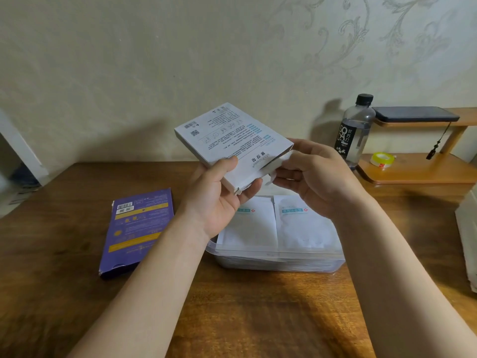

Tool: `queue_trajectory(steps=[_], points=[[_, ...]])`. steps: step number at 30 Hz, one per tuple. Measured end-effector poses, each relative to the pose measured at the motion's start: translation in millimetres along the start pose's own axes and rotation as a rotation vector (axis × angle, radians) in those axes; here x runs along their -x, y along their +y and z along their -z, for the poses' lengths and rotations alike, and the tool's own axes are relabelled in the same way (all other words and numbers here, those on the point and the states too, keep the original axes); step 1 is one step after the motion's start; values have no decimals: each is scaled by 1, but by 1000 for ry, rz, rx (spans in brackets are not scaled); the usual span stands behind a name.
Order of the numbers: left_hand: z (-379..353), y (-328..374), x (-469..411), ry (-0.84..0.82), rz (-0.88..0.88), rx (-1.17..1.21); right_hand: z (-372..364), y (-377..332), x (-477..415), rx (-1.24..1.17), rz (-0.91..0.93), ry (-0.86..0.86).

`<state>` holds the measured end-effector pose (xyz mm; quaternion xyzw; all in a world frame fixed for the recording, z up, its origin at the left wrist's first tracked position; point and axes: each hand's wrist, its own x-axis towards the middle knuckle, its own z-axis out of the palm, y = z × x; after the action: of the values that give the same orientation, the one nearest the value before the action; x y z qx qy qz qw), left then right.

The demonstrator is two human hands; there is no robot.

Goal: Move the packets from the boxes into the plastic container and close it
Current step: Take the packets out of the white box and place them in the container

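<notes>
Left hand grips the white box by its lower corner, thumb on the printed face and fingers curled underneath, holding it tilted in the air above the container. Right hand is at the box's open end, thumb and curled fingers pinching a white edge there; whether that edge is a flap or a packet cannot be told. The clear container sits on the worktop below both hands, with no lid on it, and two white packets lie side by side on top of what is inside. A purple box lies flat on the worktop to the left, apart from the container. At the back right a bottle stands beside a wooden shelf, which carries a roll of tape on its lower tier and a phone on its upper.
</notes>
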<state>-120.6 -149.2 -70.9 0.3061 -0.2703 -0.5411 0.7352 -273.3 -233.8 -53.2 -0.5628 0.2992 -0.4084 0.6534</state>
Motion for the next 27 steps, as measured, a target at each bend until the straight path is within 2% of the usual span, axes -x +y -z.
queue_trajectory(steps=[7, 13, 17, 19, 23, 27], points=[[-1, 4, 1, 15, 70, 31, -1, -3, 3, -79, 36, -55], [-2, 2, 1, 121, 138, -43, 6, -3, 3, 38, -6, -33], [2, 2, -3, 171, 218, -58, 14, -1, 3, 89, 23, -99], [2, 4, -3, 165, 251, 1, 17, 0, 5, 237, 89, -90], [-3, 7, 0, 152, 221, 154, 14, 2, 5, 648, 263, 46], [-6, 6, 2, 99, 234, 221, 16, 3, 1, 663, 298, 58]])
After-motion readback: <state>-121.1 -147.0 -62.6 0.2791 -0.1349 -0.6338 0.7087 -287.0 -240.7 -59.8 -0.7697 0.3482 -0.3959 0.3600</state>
